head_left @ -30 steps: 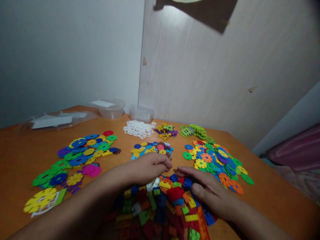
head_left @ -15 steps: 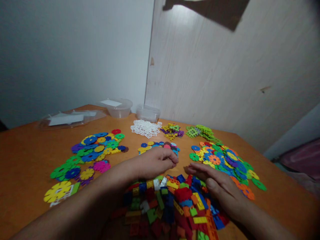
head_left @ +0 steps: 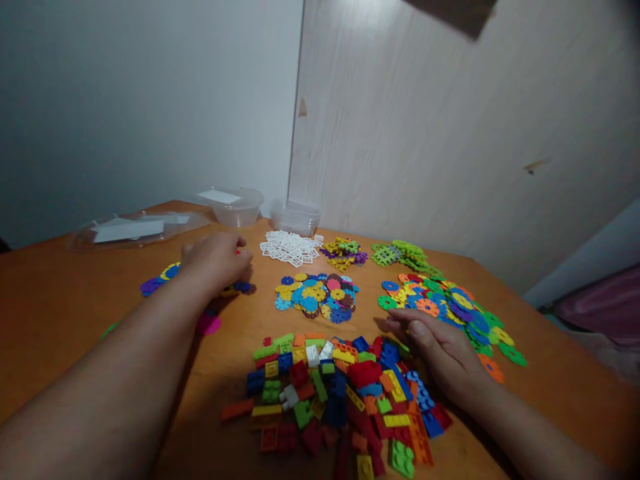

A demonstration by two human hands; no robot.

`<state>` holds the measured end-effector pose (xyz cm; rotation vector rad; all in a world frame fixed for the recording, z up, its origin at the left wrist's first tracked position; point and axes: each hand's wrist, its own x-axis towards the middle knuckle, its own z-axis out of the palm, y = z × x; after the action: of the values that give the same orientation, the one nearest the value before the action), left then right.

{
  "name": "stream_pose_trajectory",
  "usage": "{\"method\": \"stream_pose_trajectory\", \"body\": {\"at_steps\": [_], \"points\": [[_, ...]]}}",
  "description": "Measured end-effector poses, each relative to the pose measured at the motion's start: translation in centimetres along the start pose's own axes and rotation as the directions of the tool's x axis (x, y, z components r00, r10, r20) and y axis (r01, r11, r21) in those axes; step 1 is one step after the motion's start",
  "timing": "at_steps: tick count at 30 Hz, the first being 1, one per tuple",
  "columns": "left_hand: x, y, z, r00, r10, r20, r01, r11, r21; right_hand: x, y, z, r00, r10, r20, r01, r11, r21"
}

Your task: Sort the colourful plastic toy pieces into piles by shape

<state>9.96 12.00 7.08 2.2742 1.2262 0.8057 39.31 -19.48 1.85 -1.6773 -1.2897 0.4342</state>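
My left hand [head_left: 217, 263] is over the left pile of notched plastic discs [head_left: 150, 287], and the forearm hides most of that pile. Its fingers curl downward, and a speck of red shows between them; what they hold, if anything, is hidden. At the right edge of a heap of toy building bricks [head_left: 325, 393], my right hand [head_left: 445, 350] is open, its fingers stretched toward the middle and nothing visible in it. The bricks are of many colours and lie loosely near me.
Small discs [head_left: 317, 293] lie mid-table, with a larger disc pile [head_left: 450, 310] to the right. Behind are white lattice pieces [head_left: 291, 248], yellow and purple pieces [head_left: 345, 252] and green pieces [head_left: 403, 257]. Clear tubs [head_left: 237, 207] and plastic bags [head_left: 130, 230] stand near the wall.
My left hand has moved from above the small middle discs to the left disc pile, uncovering the middle discs and brick heap. My right hand stays beside the bricks. The view has tilted slightly down.
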Motion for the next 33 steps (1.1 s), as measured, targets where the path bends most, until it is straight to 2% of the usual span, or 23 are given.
{"method": "stream_pose_trajectory", "body": {"at_steps": [1,3,5,7,11,22,25,27,29,31,33], "points": [[-0.2,0.0,-0.1,0.997,-0.071,-0.002,0.071,0.985,0.155,0.1,-0.3,0.1,1.0,-0.011,-0.011,0.011,1.0,-0.005],[-0.3,0.0,-0.1,0.993,-0.119,0.027,0.101,0.923,0.372,0.3,-0.8,0.2,0.999,-0.036,-0.029,0.035,0.999,-0.025],[-0.1,0.0,0.2,0.991,-0.112,0.069,0.066,0.877,0.476,0.5,-1.0,0.2,0.997,-0.062,-0.039,0.059,0.996,-0.061],[0.5,-0.3,0.7,0.983,-0.16,0.09,0.087,0.838,0.539,0.6,-1.0,0.1,0.995,-0.089,-0.038,0.084,0.991,-0.104],[1.3,-0.9,1.2,0.965,-0.23,0.127,0.112,0.797,0.594,0.5,-0.8,0.0,0.99,-0.132,-0.043,0.124,0.981,-0.149],[0.6,0.0,0.8,0.972,-0.196,0.133,0.076,0.789,0.609,0.4,-0.5,-0.1,0.992,-0.127,-0.016,0.124,0.983,-0.133],[0.4,0.7,0.3,0.978,-0.193,0.078,0.102,0.771,0.629,0.5,-0.9,-0.1,0.983,-0.178,-0.037,0.17,0.972,-0.161],[0.3,1.5,-0.2,0.989,-0.148,0.013,0.106,0.761,0.64,0.7,-1.2,0.1,0.973,-0.224,-0.058,0.207,0.955,-0.212],[0.0,2.8,-0.5,0.999,-0.038,-0.03,0.048,0.785,0.618,0.8,-1.5,0.2,0.96,-0.27,-0.076,0.241,0.932,-0.271],[-0.6,4.5,-0.3,0.989,0.143,-0.044,-0.098,0.841,0.532,0.8,-1.9,0.3,0.948,-0.308,-0.082,0.27,0.911,-0.311],[-1.8,6.5,0.7,0.933,0.357,-0.04,-0.317,0.871,0.377,0.7,-2.3,0.3,0.937,-0.339,-0.079,0.296,0.895,-0.335]]}}
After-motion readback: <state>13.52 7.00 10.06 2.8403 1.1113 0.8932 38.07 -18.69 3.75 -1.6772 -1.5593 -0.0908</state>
